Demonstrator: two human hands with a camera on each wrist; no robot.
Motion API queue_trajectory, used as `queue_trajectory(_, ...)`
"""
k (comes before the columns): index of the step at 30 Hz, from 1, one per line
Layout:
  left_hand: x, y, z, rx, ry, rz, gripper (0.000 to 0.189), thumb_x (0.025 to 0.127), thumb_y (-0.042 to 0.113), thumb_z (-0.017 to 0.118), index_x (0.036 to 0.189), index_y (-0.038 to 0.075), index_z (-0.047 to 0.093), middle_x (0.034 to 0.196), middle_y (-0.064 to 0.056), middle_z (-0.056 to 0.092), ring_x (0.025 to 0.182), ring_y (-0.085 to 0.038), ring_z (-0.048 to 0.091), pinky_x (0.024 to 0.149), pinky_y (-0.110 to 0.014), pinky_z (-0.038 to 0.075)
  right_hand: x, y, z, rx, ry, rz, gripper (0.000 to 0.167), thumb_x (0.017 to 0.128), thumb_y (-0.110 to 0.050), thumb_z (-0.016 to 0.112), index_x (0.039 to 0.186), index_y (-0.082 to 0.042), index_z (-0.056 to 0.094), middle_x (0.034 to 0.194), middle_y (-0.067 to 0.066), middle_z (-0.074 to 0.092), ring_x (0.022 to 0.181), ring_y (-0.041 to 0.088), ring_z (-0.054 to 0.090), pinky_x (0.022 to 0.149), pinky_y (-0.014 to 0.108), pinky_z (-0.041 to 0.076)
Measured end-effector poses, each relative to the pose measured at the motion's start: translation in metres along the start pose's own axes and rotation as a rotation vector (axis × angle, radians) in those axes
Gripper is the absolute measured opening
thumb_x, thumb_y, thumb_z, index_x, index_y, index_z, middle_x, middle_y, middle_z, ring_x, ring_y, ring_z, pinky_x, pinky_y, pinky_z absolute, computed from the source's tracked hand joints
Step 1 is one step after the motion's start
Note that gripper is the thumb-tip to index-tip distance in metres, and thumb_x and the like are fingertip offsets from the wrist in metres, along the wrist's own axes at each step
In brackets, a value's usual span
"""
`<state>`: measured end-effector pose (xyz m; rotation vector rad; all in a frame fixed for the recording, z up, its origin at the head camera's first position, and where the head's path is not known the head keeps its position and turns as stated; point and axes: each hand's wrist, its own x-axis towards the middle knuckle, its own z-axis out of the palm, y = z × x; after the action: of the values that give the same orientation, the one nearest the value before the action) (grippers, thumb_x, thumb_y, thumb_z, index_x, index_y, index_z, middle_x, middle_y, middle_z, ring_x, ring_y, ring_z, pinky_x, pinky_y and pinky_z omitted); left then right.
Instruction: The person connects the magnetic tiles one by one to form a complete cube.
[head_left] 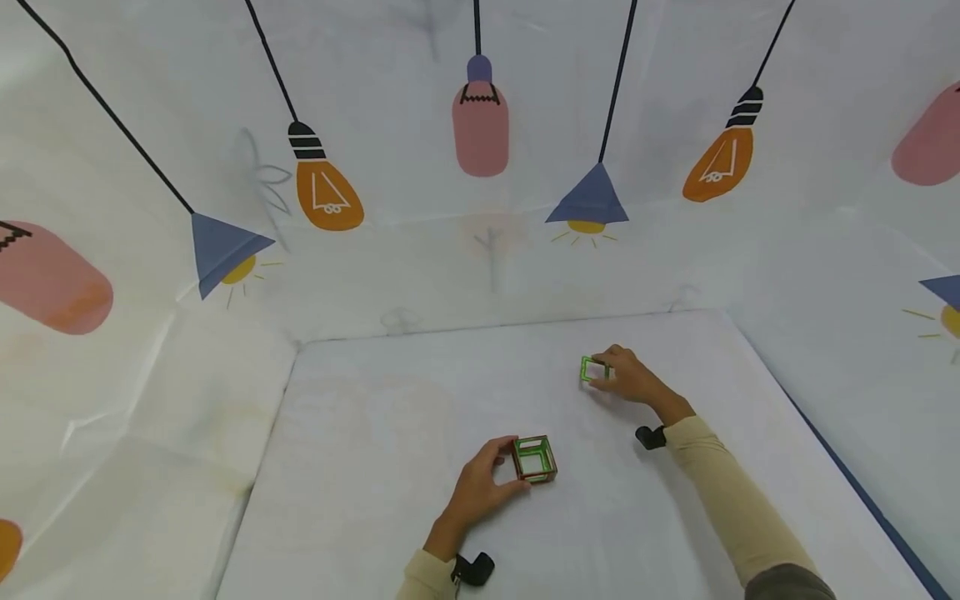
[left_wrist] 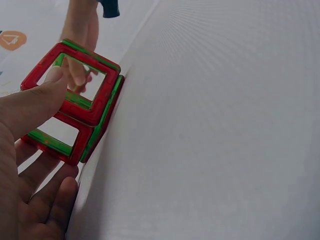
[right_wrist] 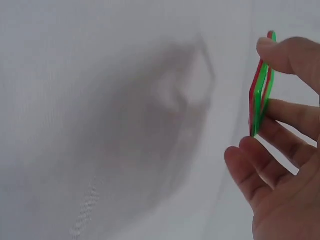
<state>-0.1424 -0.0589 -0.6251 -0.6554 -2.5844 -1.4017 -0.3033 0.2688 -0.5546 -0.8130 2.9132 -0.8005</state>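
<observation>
Near the middle of the white table, my left hand (head_left: 478,487) grips a small cube of red and green magnetic tile frames (head_left: 537,476). In the left wrist view, the thumb lies over one window of the cube (left_wrist: 82,112), while the fingers sit around its lower side close to the table surface. Farther away and to the right, my right hand (head_left: 633,379) pinches a square magnetic tile (head_left: 583,369) between thumb and fingers. Seen nearly edge-on in the right wrist view, that tile (right_wrist: 258,100) shows red and green layers and is held above the table, over a shadow.
The white table (head_left: 390,500) meets a white sheet wall (head_left: 420,275) with printed lamps and bulbs at the back. More sheeting rises at left and right. A dark blue edge (head_left: 847,475) runs along the right side. Small black devices sit on both wrists.
</observation>
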Motion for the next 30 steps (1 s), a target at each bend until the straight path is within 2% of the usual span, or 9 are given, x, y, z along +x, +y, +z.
queue_trajectory(3, 0.001, -0.002, -0.002, -0.001, -0.004, -0.001, 0.075, 0.079, 0.039, 0.084, 0.141, 0.016, 0.049, 0.13, 0.001, 0.064, 0.117, -0.013, 0.063, 0.094, -0.027, 0.055, -0.006, -0.029, 0.004, 0.017, 0.0, -0.087, 0.049, 0.084, -0.018, 0.081, 0.123, 0.006, 0.065, 0.108, 0.021, 0.062, 0.098, 0.03, 0.056, 0.079, 0.045, 0.051)
queue_trajectory(9, 0.005, -0.003, -0.003, -0.007, -0.017, -0.009, 0.074, 0.08, 0.039, 0.084, 0.142, 0.016, 0.049, 0.13, 0.001, 0.064, 0.117, -0.013, 0.062, 0.095, -0.027, 0.055, -0.017, -0.089, 0.007, 0.039, -0.066, -0.188, 0.05, 0.086, -0.026, 0.08, 0.126, -0.001, 0.064, 0.111, 0.011, 0.061, 0.096, 0.021, 0.053, 0.078, 0.034, 0.05)
queue_trajectory(14, 0.006, -0.003, -0.003, 0.01, -0.016, 0.006, 0.074, 0.08, 0.039, 0.083, 0.142, 0.015, 0.049, 0.129, 0.0, 0.065, 0.116, -0.013, 0.063, 0.093, -0.027, 0.055, -0.026, -0.121, 0.015, 0.029, -0.094, -0.314, 0.049, 0.086, -0.027, 0.079, 0.127, -0.004, 0.063, 0.114, 0.002, 0.058, 0.1, 0.015, 0.052, 0.082, 0.032, 0.052)
queue_trajectory(21, 0.007, -0.002, -0.005, 0.008, -0.015, -0.005, 0.075, 0.081, 0.037, 0.083, 0.142, 0.014, 0.049, 0.131, -0.002, 0.064, 0.117, -0.015, 0.063, 0.094, -0.027, 0.055, -0.037, -0.133, 0.031, 0.023, -0.107, -0.393, 0.05, 0.084, -0.026, 0.082, 0.126, -0.005, 0.063, 0.115, 0.003, 0.056, 0.104, 0.013, 0.05, 0.084, 0.03, 0.053)
queue_trajectory(27, 0.004, 0.0, -0.006, -0.005, -0.034, -0.032, 0.074, 0.081, 0.039, 0.083, 0.142, 0.013, 0.048, 0.132, -0.003, 0.063, 0.118, -0.016, 0.062, 0.094, -0.027, 0.055, -0.044, -0.137, 0.041, 0.018, -0.141, -0.38, 0.051, 0.084, -0.028, 0.082, 0.124, -0.004, 0.063, 0.114, 0.003, 0.056, 0.102, 0.014, 0.052, 0.084, 0.029, 0.053)
queue_trajectory(30, 0.002, 0.001, -0.005, -0.007, -0.032, -0.023, 0.074, 0.082, 0.038, 0.082, 0.142, 0.012, 0.049, 0.132, -0.004, 0.064, 0.117, -0.016, 0.063, 0.094, -0.027, 0.055, -0.047, -0.139, 0.044, -0.004, -0.158, -0.37, 0.049, 0.085, -0.028, 0.082, 0.124, -0.005, 0.064, 0.114, 0.002, 0.056, 0.102, 0.013, 0.052, 0.084, 0.028, 0.052)
